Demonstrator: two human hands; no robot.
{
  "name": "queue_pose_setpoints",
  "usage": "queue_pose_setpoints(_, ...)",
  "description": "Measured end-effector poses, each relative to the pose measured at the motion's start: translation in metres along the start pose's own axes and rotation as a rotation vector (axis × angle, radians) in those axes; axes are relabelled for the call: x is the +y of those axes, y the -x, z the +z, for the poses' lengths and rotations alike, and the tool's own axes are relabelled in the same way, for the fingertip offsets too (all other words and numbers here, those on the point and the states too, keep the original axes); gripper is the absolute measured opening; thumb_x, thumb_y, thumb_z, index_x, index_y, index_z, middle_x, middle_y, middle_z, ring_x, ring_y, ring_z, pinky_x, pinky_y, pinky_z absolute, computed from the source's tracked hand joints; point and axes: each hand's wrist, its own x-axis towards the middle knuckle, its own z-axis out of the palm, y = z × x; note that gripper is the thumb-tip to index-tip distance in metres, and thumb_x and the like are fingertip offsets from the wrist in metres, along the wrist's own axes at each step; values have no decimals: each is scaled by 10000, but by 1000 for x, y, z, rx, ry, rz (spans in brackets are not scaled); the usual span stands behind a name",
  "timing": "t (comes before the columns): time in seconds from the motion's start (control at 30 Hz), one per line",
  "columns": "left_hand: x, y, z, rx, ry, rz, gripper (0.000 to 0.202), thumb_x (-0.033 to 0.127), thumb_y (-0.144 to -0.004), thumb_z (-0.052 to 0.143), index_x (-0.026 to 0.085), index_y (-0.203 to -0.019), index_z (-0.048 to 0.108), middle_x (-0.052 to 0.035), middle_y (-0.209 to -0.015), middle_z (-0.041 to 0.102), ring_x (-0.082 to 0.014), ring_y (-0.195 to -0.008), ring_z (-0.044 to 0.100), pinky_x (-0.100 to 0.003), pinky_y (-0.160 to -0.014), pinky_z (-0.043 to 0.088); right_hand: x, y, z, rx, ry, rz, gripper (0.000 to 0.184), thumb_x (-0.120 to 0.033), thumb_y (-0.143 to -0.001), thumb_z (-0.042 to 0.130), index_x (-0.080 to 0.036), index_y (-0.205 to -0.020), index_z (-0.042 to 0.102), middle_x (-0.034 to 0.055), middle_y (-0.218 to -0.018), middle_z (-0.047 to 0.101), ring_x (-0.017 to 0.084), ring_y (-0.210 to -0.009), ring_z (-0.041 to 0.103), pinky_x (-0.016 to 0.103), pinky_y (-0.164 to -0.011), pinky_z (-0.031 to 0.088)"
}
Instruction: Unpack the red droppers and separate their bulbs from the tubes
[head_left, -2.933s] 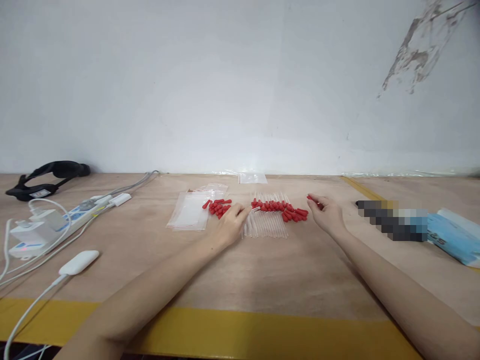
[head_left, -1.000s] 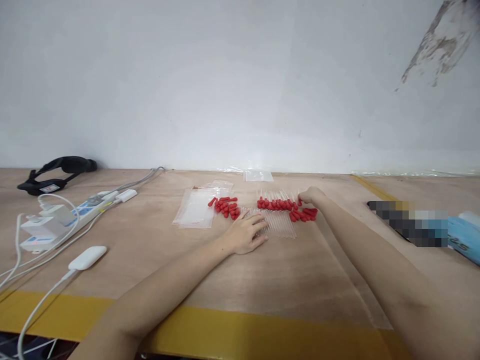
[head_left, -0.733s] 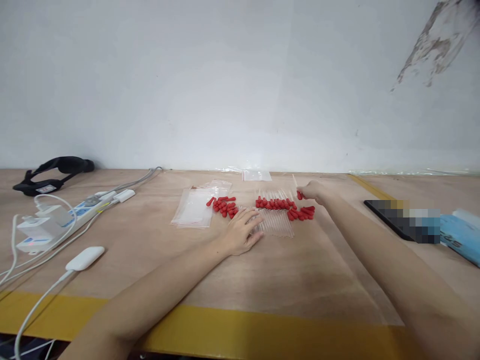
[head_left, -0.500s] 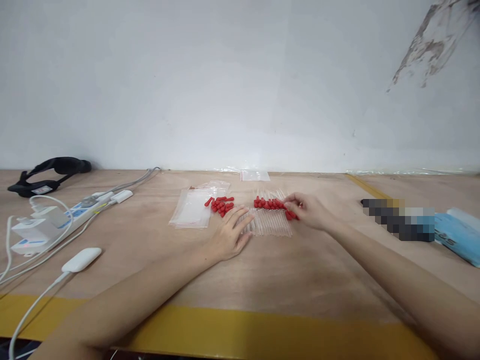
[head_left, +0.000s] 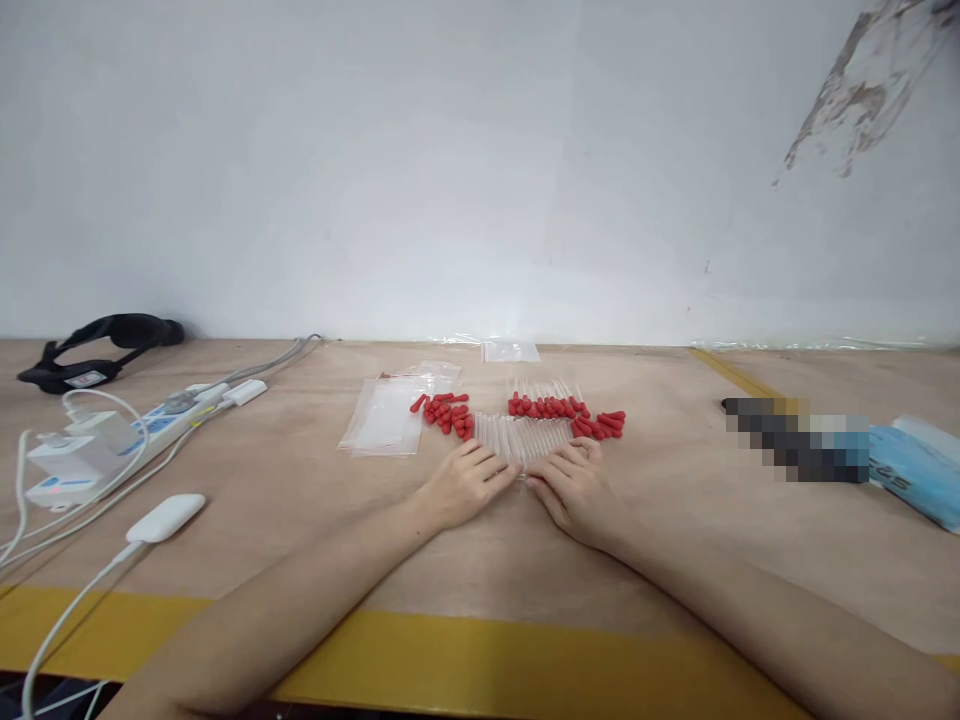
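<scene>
Several slim clear tubes (head_left: pixel 521 438) lie side by side in a row on the table. Beyond them is a row of droppers with red rubber bulbs (head_left: pixel 541 407), whose clear stems (head_left: pixel 551 386) point away from me. My left hand (head_left: pixel 466 485) rests over the near left ends of the tubes, fingers stretched out and bent slightly down. At the near right ends lies my right hand (head_left: pixel 576 492), its fingers likewise spread over the tubes, the thumb close to my left hand. Loose red bulbs sit in a left pile (head_left: pixel 444 412) and a right pile (head_left: pixel 602 425).
Clear zip bags (head_left: pixel 382 415) lie left of the bulbs, and another bag (head_left: pixel 511 352) lies by the wall. Further left are a power strip (head_left: pixel 161 425), white cables, a white puck (head_left: pixel 166 518) and a black headband (head_left: pixel 101 350). A blue packet (head_left: pixel 919 475) lies far right.
My right hand has left the red bulbs and moved down and left to the tubes' near ends. My left hand has drawn slightly nearer, uncovering more tubes and bulbs.
</scene>
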Motion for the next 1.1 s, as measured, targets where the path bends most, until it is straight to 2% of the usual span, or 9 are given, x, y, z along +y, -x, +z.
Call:
queue_pose_setpoints(0.2, 3, -3, -3, 12, 12, 3, 203, 201, -884, 390, 142, -782, 556, -2, -587, 496, -123, -590, 470, -276, -585, 355, 1, 2, -4, 21, 13, -56, 127, -244, -833, 494, -219, -844, 618, -14, -682, 650, 113, -662, 486, 356, -841, 225)
queue_pose_setpoints(0.53, -1, 4, -1, -6, 126, -51, 239, 250, -893, 374, 147, -774, 554, -7, -593, 490, -123, -599, 477, -272, -594, 351, 8, 8, -4, 68, 132, -155, 138, -221, -828, 508, -238, -920, 609, -29, -672, 643, 103, -657, 507, 321, -790, 273)
queue_pose_setpoints(0.8, -2, 8, -5, -30, 168, -120, 233, 242, -881, 384, 144, -802, 581, -28, -622, 533, -135, -617, 488, -280, -611, 376, 20, 15, -11, 115, 195, -254, 236, -165, -830, 496, -245, -1033, 587, -15, -791, 672, 118, -740, 556, 327, -744, 282)
queue_pose_setpoints(0.9, -12, 15, -5, 19, 228, -263, 234, 233, -884, 370, 145, -837, 582, -43, -680, 556, -135, -644, 505, -264, -616, 405, 34, 17, -18, 145, 183, -120, 227, -188, -820, 511, -259, -1014, 607, -9, -789, 673, 127, -730, 561, 315, -710, 308)
queue_pose_setpoints(1.0, -20, 17, -4, 38, 289, -436, 234, 229, -889, 351, 150, -916, 570, -44, -752, 547, -128, -672, 514, -246, -625, 430, 52, 13, -23, 202, 55, 135, 191, -271, -813, 515, -252, -958, 638, 19, -810, 656, 140, -720, 559, 298, -687, 372)
queue_pose_setpoints(1.1, -22, 9, -2, 19, 289, -493, 243, 177, -873, 336, 144, -995, 543, -53, -797, 493, -139, -709, 495, -254, -637, 440, 77, 1, -27, 193, -94, 376, 233, -325, -813, 481, -214, -920, 657, 58, -827, 592, 154, -740, 547, 280, -654, 428)
